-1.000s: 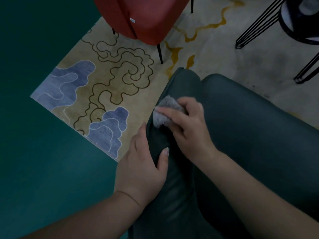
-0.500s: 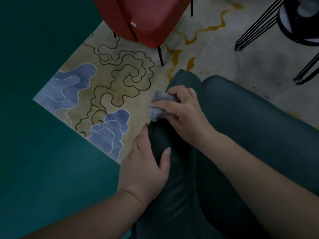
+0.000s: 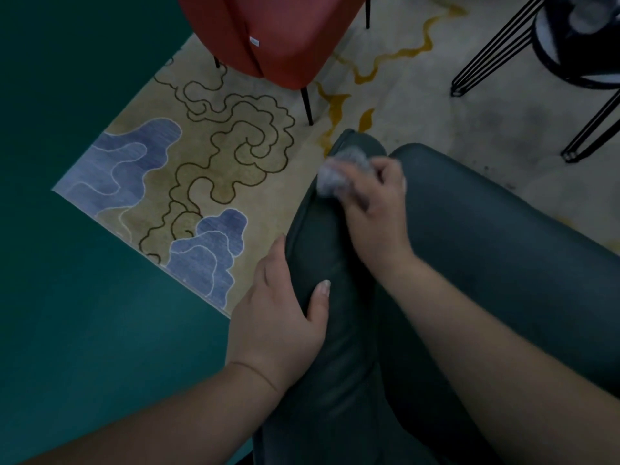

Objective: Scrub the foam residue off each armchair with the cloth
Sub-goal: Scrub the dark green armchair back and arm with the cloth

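A dark green armchair fills the lower right of the head view. My right hand is blurred and presses a crumpled grey cloth against the far end of the chair's armrest. My left hand grips the near part of the same armrest, thumb on top and fingers over its outer side. A red armchair stands on thin black legs at the top centre. No foam can be made out on the dark upholstery.
A patterned rug with blue and beige swirls lies under both chairs, bordered by teal floor on the left. Black wire legs of a round table stand at the top right.
My right hand has slid the cloth along the armrest toward its far end. My left hand has kept its grip on the armrest.
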